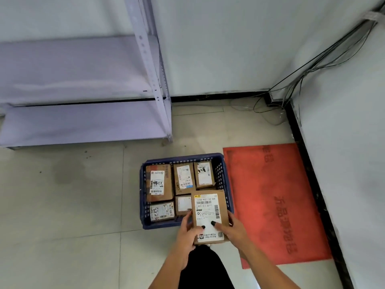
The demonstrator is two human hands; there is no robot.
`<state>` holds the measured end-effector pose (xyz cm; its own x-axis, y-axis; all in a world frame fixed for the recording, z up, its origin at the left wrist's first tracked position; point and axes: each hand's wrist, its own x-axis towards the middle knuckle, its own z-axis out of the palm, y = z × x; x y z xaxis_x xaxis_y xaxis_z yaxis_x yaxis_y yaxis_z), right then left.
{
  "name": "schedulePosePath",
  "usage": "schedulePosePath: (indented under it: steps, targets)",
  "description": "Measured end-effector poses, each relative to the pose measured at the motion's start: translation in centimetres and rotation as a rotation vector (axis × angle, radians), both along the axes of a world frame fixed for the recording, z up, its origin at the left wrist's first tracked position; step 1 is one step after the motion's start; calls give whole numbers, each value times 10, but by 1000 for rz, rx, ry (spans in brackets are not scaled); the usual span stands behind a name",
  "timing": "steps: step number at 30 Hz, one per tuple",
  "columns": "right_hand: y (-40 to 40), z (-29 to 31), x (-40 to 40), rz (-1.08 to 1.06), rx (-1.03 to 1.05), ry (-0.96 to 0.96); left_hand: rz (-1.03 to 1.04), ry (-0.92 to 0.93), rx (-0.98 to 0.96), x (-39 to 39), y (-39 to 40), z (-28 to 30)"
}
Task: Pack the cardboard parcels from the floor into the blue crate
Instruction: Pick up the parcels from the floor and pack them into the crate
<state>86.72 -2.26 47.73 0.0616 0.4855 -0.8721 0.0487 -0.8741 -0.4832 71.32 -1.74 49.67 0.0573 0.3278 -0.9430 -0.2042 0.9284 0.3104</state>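
Both hands, left (188,232) and right (231,230), grip a flat brown cardboard parcel (209,215) with a white barcode label over the near right corner of the dark blue slatted plastic crate (226,184). Inside the crate, one parcel (162,211) reads "5283".

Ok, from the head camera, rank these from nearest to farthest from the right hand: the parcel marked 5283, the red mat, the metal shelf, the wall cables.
1. Red mat, just right of the right hand.
2. Parcel marked 5283, left, in the blue crate.
3. Metal shelf, far left.
4. Wall cables, in the far right corner.
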Motion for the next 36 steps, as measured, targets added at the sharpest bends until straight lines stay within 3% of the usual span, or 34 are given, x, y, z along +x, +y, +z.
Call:
schedulePosePath:
  steps: [8, 14, 22, 32, 36]
  targets:
    - [66, -132, 42, 179, 7, -149, -164, 121, 4, 43, 61, -164]
    - [71, -247, 50, 341, -8, -265, -247, 135, -10, 55, 72, -266]
    - [65, -333, 56, 436, -47, -383, -249, 133, -28, 65, 70, -343]
    - [71, -387, 48, 479, -91, -415, -413, 222, 50, 65, 66, -388]
    - [72, -404, 45, 478, -126, -424, -331, 212, 26, 65, 59, -401]
